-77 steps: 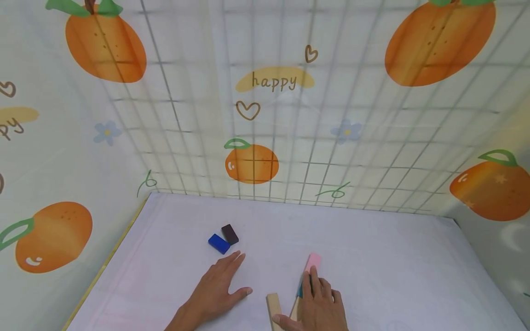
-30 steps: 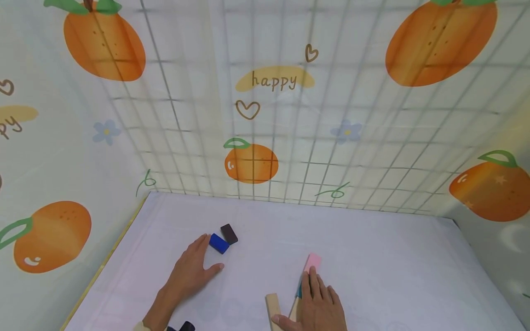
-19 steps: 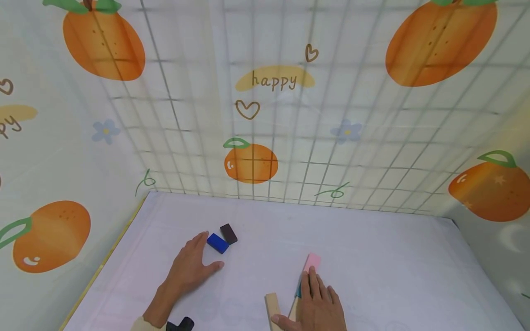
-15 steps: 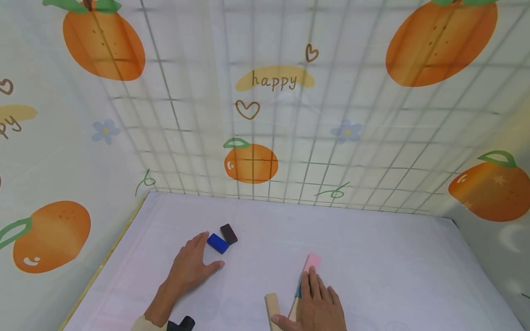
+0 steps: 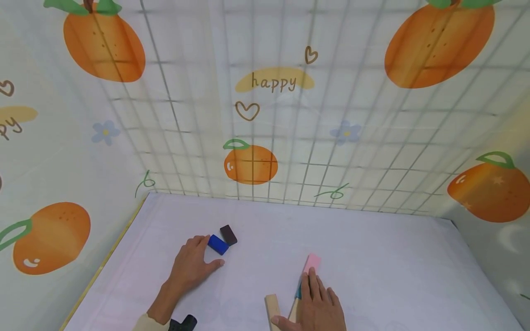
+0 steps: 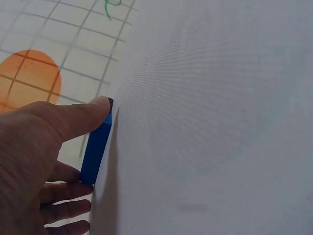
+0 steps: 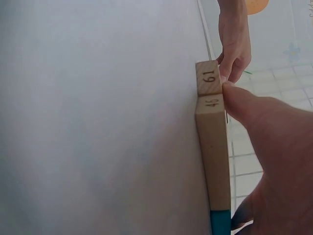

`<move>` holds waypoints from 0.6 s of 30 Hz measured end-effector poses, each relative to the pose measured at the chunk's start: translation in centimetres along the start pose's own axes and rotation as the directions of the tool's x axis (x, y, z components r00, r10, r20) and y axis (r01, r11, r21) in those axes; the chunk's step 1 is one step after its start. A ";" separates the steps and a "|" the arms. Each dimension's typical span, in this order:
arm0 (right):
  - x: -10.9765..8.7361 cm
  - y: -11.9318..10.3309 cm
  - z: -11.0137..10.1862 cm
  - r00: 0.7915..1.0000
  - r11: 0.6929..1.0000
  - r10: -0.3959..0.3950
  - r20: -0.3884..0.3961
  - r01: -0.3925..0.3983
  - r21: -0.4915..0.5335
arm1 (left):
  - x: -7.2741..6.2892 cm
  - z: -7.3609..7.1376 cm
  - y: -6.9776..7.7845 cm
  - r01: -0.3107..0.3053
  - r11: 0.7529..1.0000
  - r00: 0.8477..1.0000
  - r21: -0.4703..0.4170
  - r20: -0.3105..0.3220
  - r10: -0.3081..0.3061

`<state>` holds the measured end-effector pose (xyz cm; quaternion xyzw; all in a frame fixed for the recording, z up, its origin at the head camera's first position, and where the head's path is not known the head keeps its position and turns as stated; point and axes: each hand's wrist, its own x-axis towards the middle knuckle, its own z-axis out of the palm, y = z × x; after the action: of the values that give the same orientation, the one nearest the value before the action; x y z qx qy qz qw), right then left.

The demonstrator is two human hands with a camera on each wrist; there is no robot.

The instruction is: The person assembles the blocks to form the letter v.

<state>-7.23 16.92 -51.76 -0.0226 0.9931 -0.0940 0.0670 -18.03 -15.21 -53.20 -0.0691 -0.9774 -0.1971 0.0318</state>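
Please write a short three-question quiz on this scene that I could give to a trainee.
1. True or false: the pink block is completely hidden under the right hand.

2. Which block lies nearest the left hand in the head view?
a) pink block
b) blue block
c) teal block

3. Short answer: in the right wrist view, what is marked on the near ends of the two wooden blocks?

Key:
1. False; its far end shows beyond the fingers.
2. b; it is right beside the fingertips.
3. Numbers.
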 end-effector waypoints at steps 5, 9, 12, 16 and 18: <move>0.0 0.0 0.0 1.000 1.000 -0.011 0.001 0.011 0.028 | 0.1 0.1 0.0 -0.005 1.000 1.000 0.011 -0.021 0.005; -0.1 0.0 0.0 1.000 0.999 -0.019 -0.012 0.019 0.043 | 0.0 0.0 0.2 -0.001 1.000 1.000 0.013 -0.027 0.001; -0.1 0.0 0.0 1.000 0.999 -0.017 -0.016 0.018 0.044 | 0.0 -0.1 0.3 0.005 1.000 1.000 0.012 -0.027 -0.004; 0.0 0.0 0.1 1.000 0.999 -0.010 -0.013 0.010 0.041 | 0.1 0.0 0.4 0.006 1.000 1.000 0.019 -0.028 -0.006; 0.0 0.1 0.1 1.000 0.999 -0.006 -0.007 0.006 0.040 | 0.2 0.1 0.4 0.004 1.000 0.999 0.025 -0.034 -0.003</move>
<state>-7.21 16.97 -51.86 -0.0239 0.9911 -0.1143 0.0635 -18.15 -14.81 -53.08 -0.0636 -0.9793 -0.1860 0.0491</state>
